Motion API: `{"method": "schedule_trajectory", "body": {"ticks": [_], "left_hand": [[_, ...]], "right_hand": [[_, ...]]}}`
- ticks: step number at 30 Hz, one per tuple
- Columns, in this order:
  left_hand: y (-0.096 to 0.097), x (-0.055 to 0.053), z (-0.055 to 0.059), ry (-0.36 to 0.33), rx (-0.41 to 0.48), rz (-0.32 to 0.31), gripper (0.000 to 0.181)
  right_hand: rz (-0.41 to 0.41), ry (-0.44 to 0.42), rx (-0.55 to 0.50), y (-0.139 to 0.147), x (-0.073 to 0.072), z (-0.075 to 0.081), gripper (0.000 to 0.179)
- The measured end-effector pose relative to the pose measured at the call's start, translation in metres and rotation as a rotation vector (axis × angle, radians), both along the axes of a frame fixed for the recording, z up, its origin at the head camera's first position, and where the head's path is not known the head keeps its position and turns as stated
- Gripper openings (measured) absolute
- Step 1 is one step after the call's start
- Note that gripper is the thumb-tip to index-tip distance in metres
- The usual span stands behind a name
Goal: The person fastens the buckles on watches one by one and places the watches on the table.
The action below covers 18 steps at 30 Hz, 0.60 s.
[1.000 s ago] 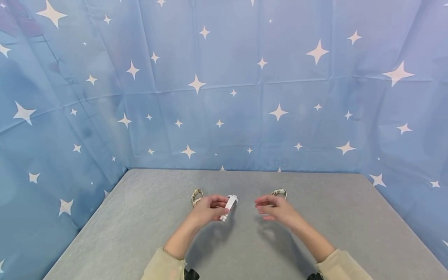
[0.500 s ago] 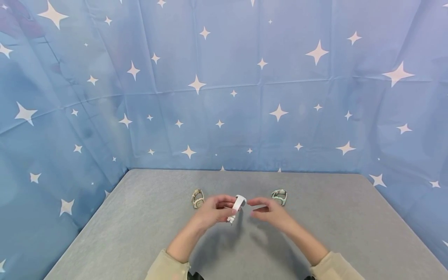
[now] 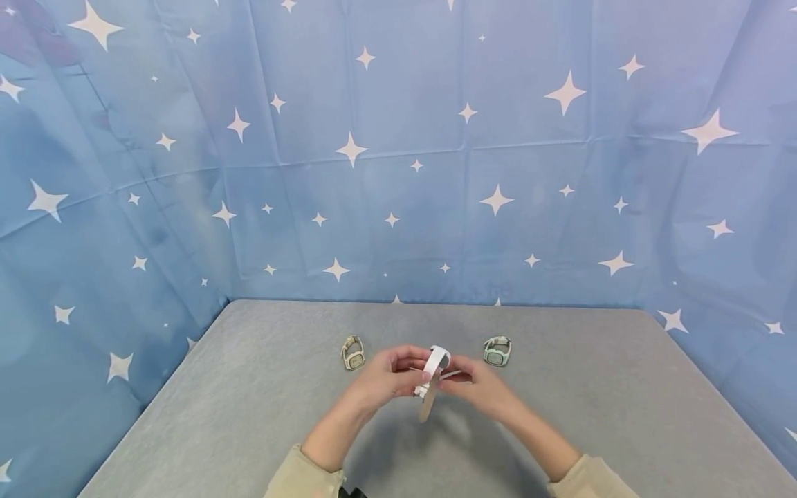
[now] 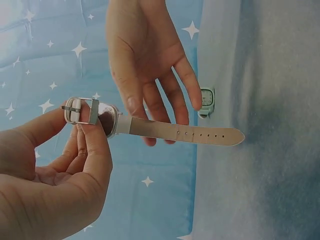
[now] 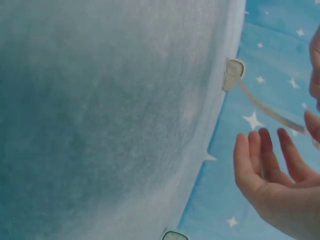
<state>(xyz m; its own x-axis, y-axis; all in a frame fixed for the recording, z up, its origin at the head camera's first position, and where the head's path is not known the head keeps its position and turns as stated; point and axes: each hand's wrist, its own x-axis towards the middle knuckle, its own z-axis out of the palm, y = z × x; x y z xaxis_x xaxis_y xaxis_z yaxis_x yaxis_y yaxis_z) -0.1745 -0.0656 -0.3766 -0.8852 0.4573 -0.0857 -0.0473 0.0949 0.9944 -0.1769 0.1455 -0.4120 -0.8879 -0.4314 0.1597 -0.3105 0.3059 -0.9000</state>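
A white wristwatch (image 4: 107, 120) with a tan-lined strap is in my left hand (image 3: 398, 377). In the left wrist view, the fingers and thumb of that hand (image 4: 75, 160) pinch it by the buckle (image 4: 93, 111) and case. The holed half of the strap (image 4: 200, 134) hangs down free. My right hand (image 3: 482, 386) is close on the watch's other side. Seen in the left wrist view, its fingers (image 4: 172, 95) are extended behind the strap, and the thumb tip lies right at the strap's base. The right wrist view shows these right-hand fingers (image 5: 270, 160) straight.
On the grey table (image 3: 261, 387) lie a beige watch (image 3: 353, 353) at the back left and a mint-green watch (image 3: 497, 351) at the back right. A blue star-patterned cloth (image 3: 398, 207) rises behind the table.
My left hand has moved right with the white watch and turned it. The tan-lined strap half now hangs in view. My right hand has come left, up to the watch.
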Motion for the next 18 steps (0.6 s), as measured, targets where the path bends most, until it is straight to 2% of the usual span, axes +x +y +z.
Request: {"method": "schedule_trajectory", "body": {"ticks": [9, 14, 18], "left_hand": [[0.004, 0.002, -0.005, -0.005, 0.045, -0.011, 0.034], [0.004, 0.005, -0.006, -0.012, 0.069, -0.035, 0.035], [0.002, 0.008, -0.005, 0.01, 0.071, -0.064, 0.035]], "right_hand": [[0.011, -0.123, -0.094, -0.004, 0.006, 0.004, 0.034], [-0.021, -0.147, -0.101, -0.006, 0.01, 0.006, 0.033], [-0.032, -0.154, -0.093, -0.006, 0.011, 0.006, 0.033]]}}
